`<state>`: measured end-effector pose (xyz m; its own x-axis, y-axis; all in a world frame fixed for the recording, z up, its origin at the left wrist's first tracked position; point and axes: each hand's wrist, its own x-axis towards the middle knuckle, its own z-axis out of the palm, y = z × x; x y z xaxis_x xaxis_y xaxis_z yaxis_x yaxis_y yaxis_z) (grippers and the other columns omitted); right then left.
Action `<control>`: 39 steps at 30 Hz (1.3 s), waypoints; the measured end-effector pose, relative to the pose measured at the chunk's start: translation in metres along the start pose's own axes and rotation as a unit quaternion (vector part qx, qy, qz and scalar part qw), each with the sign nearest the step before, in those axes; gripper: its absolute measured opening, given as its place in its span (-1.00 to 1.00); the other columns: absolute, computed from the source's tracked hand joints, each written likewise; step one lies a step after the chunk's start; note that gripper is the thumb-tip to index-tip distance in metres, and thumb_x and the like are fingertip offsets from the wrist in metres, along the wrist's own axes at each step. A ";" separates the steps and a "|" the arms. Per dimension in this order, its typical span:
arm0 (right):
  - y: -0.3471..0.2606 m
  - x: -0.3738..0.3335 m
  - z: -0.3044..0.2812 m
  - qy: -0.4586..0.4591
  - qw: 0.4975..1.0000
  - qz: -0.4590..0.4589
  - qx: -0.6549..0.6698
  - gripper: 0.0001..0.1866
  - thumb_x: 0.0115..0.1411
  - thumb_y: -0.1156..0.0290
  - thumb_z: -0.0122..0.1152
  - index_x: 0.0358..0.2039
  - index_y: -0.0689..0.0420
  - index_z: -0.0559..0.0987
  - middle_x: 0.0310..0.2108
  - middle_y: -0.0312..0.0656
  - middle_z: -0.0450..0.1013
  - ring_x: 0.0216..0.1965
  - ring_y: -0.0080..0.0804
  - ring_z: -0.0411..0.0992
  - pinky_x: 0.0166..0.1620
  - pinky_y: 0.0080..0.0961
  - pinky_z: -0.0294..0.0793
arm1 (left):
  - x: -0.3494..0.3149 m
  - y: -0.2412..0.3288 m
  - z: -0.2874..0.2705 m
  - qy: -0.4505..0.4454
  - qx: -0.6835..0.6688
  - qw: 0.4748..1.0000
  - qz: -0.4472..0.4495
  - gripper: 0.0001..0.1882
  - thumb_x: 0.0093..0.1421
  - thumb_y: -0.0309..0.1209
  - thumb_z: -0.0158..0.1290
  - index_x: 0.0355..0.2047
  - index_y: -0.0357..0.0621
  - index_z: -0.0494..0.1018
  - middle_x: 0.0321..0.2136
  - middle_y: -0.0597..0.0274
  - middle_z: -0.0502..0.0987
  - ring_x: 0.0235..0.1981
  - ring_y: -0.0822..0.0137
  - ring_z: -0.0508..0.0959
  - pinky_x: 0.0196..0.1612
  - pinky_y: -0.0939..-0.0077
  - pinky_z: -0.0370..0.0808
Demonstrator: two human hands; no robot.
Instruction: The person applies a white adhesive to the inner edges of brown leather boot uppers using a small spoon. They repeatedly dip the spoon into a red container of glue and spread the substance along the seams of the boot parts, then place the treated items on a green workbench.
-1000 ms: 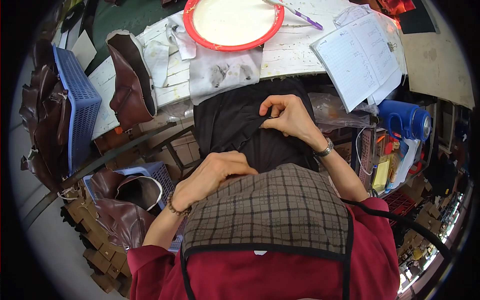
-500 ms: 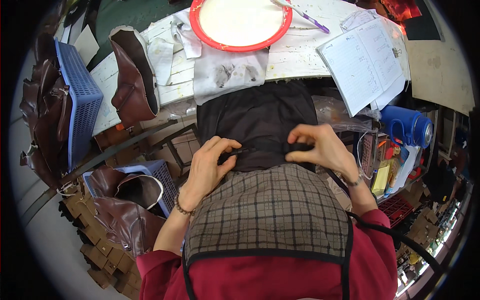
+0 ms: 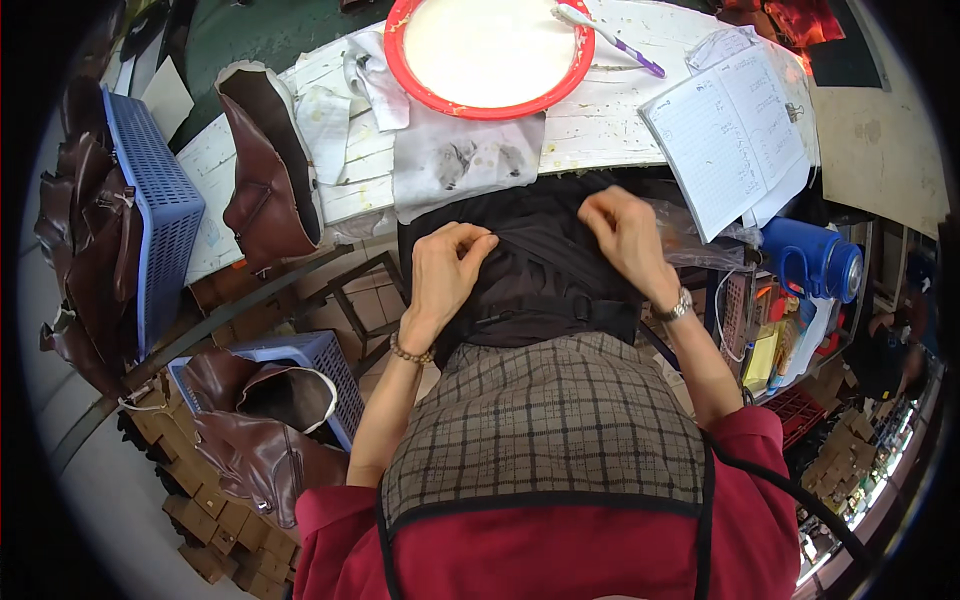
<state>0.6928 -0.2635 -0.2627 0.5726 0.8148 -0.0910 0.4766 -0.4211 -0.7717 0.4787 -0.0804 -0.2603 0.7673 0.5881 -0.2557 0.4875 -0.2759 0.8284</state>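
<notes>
The white worktable [image 3: 600, 135] stands just beyond the black cloth [image 3: 550, 285] draping the lap. A fold slants away rightward from the nearer left hand [image 3: 445, 265], thumb and finger pinching the cloth; the right hand [image 3: 630, 235] curls beyond, its grip unclear. The red-rimmed bowl [image 3: 480, 109] sits ahead, clear of both.

Black cloth [image 3: 550, 275] partly behind left hand [image 3: 442, 272]

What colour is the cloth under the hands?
The cloth is black, showing best in the head view.
</notes>
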 end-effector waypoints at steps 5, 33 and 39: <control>-0.015 -0.012 -0.037 -0.069 0.989 0.124 0.046 -0.77 0.31 0.33 0.34 -0.28 0.29 0.67 -0.44 -0.09 0.57 -0.44 -0.38 0.53 -0.32 -0.44 0.48 | -0.032 -0.001 -0.060 -0.089 -0.072 0.988 -0.100 -0.76 0.14 -0.55 0.36 -0.17 -0.21 0.62 -0.42 0.40 0.57 -0.39 0.59 0.56 -0.30 0.66 0.48; 0.024 -0.031 0.028 -0.044 0.998 0.045 -0.009 -0.48 0.30 0.23 0.40 -0.70 0.27 0.45 -0.73 -0.02 0.27 -0.75 -0.22 0.17 -0.59 -0.29 0.19 | -0.110 0.001 -0.045 0.004 -0.046 0.993 -0.108 -0.75 0.14 -0.64 0.32 -0.15 -0.23 0.63 -0.38 0.34 0.51 -0.45 0.55 0.47 -0.36 0.64 0.45; 0.017 -0.039 0.019 -0.031 0.996 0.073 0.032 -0.61 0.21 0.18 0.50 -0.55 0.20 0.58 -0.70 -0.15 0.30 -0.71 -0.35 0.14 -0.56 -0.42 0.22 | -0.089 0.015 -0.056 -0.110 -0.099 0.986 -0.080 -0.57 0.07 -0.67 0.32 -0.04 -0.04 0.69 -0.33 0.36 0.53 -0.43 0.53 0.49 -0.35 0.61 0.46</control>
<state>0.6660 -0.2954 -0.2843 0.5895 0.7704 -0.2426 0.3467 -0.5127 -0.7855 0.3939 -0.0941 -0.1973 0.7694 0.4277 -0.4745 0.5353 -0.0263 0.8443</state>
